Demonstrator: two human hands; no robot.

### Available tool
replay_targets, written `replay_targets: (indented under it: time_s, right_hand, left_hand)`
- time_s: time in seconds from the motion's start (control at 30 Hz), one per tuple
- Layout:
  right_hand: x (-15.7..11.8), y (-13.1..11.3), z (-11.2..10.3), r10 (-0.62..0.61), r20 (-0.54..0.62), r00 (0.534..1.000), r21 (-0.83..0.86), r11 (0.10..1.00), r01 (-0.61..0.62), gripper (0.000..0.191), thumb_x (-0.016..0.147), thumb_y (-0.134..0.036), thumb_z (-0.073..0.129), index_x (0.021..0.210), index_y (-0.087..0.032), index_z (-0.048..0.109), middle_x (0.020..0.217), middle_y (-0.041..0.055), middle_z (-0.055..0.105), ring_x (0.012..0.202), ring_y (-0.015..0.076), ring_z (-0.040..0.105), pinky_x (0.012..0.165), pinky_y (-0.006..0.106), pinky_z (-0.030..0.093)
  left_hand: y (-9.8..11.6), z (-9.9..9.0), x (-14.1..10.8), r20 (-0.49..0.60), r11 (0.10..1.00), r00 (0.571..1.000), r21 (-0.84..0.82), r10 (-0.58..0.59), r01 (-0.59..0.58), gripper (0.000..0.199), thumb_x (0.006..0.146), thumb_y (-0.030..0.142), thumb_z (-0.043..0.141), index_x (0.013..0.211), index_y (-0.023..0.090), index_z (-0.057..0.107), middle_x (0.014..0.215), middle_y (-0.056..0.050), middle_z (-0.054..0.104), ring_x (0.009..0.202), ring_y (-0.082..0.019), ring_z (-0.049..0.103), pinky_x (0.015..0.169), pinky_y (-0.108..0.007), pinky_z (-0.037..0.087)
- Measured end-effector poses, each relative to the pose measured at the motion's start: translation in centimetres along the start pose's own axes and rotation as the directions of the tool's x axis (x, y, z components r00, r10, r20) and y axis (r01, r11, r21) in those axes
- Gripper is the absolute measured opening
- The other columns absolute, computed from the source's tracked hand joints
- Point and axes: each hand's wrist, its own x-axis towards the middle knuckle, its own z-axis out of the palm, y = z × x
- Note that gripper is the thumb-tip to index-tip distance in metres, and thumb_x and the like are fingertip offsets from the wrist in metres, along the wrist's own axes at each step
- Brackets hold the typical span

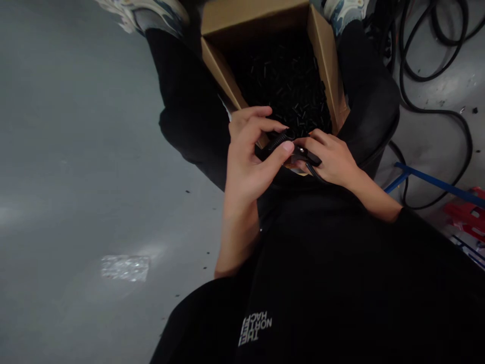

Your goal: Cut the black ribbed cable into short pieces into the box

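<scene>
My left hand [250, 156] pinches a black ribbed piece [279, 140] between thumb and fingers, over the near edge of a cardboard box. It looks like a short length of corrugated tube. Right beside it, my right hand [329, 155] is closed round a dark tool [302, 150] with a small shiny screw or pivot; its exact kind is not clear. A thin black curved part [315, 173] comes out under the right fingers. The tool and the ribbed piece meet or nearly meet; the fingers partly hide both.
Between my legs stands the open cardboard box [255, 17], holding many short black pieces [290, 76]. Black cable or hose [403, 76] coils on the floor at the right. A blue frame [435, 183] and red objects [468, 212] lie nearby. Bubble wrap [126, 268] lies at left.
</scene>
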Motion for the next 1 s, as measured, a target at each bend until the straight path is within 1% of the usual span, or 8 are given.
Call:
replay_targets:
  time_s: [0.1,0.23,0.4,0.6,0.7,0.8,0.9,1.0]
  right_hand:
    - [0.0,-0.3,0.0,0.042,0.004,0.999,0.058,0.997,-0.042,0.051,0.110,-0.061,0.057,0.143,-0.024,0.071,0.119,0.0093,0.073,0.096,0.0220,0.070,0.083,0.035,0.057]
    - [-0.1,-0.7,0.4,0.130,-0.001,0.992,0.155,0.980,-0.128,0.049,0.109,-0.060,0.059,0.140,-0.023,0.071,0.115,0.0070,0.076,0.094,0.0200,0.072,0.082,0.032,0.056]
    - [-0.3,-0.6,0.6,0.172,-0.033,0.985,0.260,0.953,-0.158,0.047,0.108,-0.062,0.060,0.134,-0.023,0.068,0.114,0.0065,0.077,0.101,0.0226,0.074,0.092,0.037,0.060]
    - [0.6,0.6,0.8,0.067,-0.123,0.990,0.376,0.927,-0.016,0.078,0.096,-0.080,0.069,0.144,-0.022,0.052,0.134,0.0114,0.068,0.121,0.0290,0.071,0.109,0.051,0.059]
    - [1.0,0.7,0.8,0.021,-0.132,0.991,0.371,0.928,0.029,0.081,0.094,-0.080,0.071,0.147,-0.022,0.047,0.141,0.0129,0.063,0.131,0.0327,0.067,0.115,0.057,0.056]
    - [1.0,0.3,0.3,0.033,-0.081,0.996,0.337,0.941,-0.004,0.071,0.099,-0.073,0.068,0.146,-0.024,0.048,0.137,0.0106,0.066,0.124,0.0311,0.070,0.109,0.056,0.060]
    - [0.7,-0.3,0.1,0.053,-0.075,0.996,0.291,0.956,-0.029,0.050,0.102,-0.063,0.066,0.131,-0.024,0.059,0.120,0.0057,0.071,0.102,0.0228,0.073,0.092,0.042,0.064]
    - [0.2,-0.4,0.3,0.031,-0.126,0.992,0.263,0.965,0.003,0.032,0.103,-0.053,0.063,0.113,-0.023,0.063,0.102,0.0021,0.071,0.084,0.0162,0.067,0.078,0.032,0.057]
  left_hand:
    - [0.0,0.3,0.1,-0.106,0.990,0.994,-0.141,-0.040,0.025,0.031,0.111,0.057,0.058,0.130,0.033,0.065,0.146,-0.010,0.065,0.146,-0.032,0.062,0.114,-0.054,0.062]
    - [-0.2,0.6,-0.1,-0.142,0.978,0.986,-0.200,-0.090,0.061,0.041,0.109,0.058,0.063,0.141,0.034,0.055,0.134,-0.009,0.071,0.126,-0.029,0.074,0.104,-0.046,0.065]
    - [-0.2,0.7,-0.5,-0.170,0.980,0.975,-0.163,-0.144,0.117,0.033,0.107,0.059,0.066,0.121,0.029,0.064,0.112,-0.004,0.078,0.104,-0.023,0.078,0.093,-0.038,0.065]
    - [0.6,0.7,-0.9,-0.058,0.991,0.997,-0.122,-0.060,0.053,0.029,0.111,0.052,0.059,0.113,0.027,0.073,0.104,-0.003,0.081,0.094,-0.021,0.078,0.084,-0.033,0.064]
    - [0.8,0.2,-1.0,-0.021,0.988,0.998,-0.145,-0.054,0.050,0.030,0.111,0.054,0.058,0.111,0.028,0.074,0.101,-0.002,0.081,0.089,-0.019,0.077,0.080,-0.033,0.064]
    - [0.8,-0.1,-1.0,-0.017,0.985,0.998,-0.160,-0.068,0.065,0.033,0.111,0.057,0.058,0.107,0.028,0.072,0.098,-0.002,0.080,0.084,-0.019,0.076,0.077,-0.033,0.064]
    - [0.3,-0.3,-1.0,-0.054,0.984,0.994,-0.159,-0.094,0.084,0.033,0.109,0.058,0.059,0.104,0.027,0.069,0.095,-0.001,0.079,0.082,-0.019,0.075,0.075,-0.033,0.062]
    - [-0.4,-0.4,-0.9,-0.072,0.987,0.992,-0.128,-0.102,0.092,0.029,0.107,0.056,0.062,0.102,0.027,0.066,0.096,-0.002,0.078,0.084,-0.019,0.075,0.078,-0.034,0.062]
